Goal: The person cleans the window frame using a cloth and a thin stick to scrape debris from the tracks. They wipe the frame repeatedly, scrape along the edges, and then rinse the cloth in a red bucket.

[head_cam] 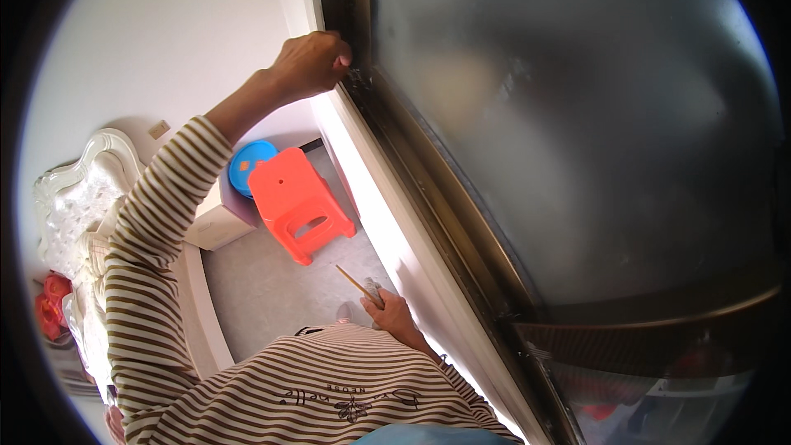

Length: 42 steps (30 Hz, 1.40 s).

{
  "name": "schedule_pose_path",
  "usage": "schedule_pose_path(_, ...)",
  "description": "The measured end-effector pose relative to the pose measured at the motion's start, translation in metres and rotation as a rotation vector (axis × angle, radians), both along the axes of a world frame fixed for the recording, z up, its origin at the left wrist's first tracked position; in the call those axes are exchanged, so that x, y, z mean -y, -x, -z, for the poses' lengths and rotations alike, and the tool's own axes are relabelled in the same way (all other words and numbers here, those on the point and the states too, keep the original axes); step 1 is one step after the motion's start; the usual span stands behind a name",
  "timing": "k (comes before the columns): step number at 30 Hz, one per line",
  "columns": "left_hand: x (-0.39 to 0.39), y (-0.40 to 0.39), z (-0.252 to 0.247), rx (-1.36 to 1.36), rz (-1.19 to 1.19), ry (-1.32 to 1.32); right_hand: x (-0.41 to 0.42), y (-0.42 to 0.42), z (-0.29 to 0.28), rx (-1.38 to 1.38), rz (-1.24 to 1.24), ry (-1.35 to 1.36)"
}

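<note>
My left hand (315,62) is raised to the lower corner of a window's dark metal frame (426,161). Its fingers are curled against the track, and whether anything is inside them is hidden. Beside the frame is a large frosted glass pane (556,136). Lower down, in front of my striped shirt, my right hand (395,318) grips a thin wooden stick (353,281) together with a crumpled grey cloth (372,289). The stick points up and to the left, away from my body.
Below on the grey floor (247,296) stands an orange plastic stool (290,191), with a round blue lid (250,164) behind it. A white cabinet (219,222) and a bed with a tufted headboard (93,191) are at the left. The white sill (383,198) runs along the window.
</note>
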<state>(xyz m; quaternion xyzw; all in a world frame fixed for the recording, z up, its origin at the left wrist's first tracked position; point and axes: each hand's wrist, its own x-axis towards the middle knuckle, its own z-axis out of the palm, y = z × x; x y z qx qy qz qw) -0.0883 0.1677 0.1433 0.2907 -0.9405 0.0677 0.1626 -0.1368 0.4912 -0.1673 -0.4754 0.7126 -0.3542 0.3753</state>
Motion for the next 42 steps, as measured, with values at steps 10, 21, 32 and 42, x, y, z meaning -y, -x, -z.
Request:
schedule_pose_path(10, 0.018, 0.050, -0.005, 0.320, -0.449, -0.357, -0.001, 0.001, 0.007, 0.131, -0.015, -0.056)
schedule_pose_path(21, 0.025, 0.053, 0.001, 0.226, -0.526, -0.338, -0.001, 0.001, 0.005, 0.029, -0.008, -0.016)
schedule_pose_path(32, 0.028, 0.048, -0.001, 0.215, -0.467, -0.365, -0.002, -0.002, 0.017, 0.000, 0.008, 0.056)
schedule_pose_path(42, -0.007, 0.006, -0.030, 0.231, -0.202, -0.356, 0.000, 0.005, 0.015, 0.014, -0.068, -0.083)
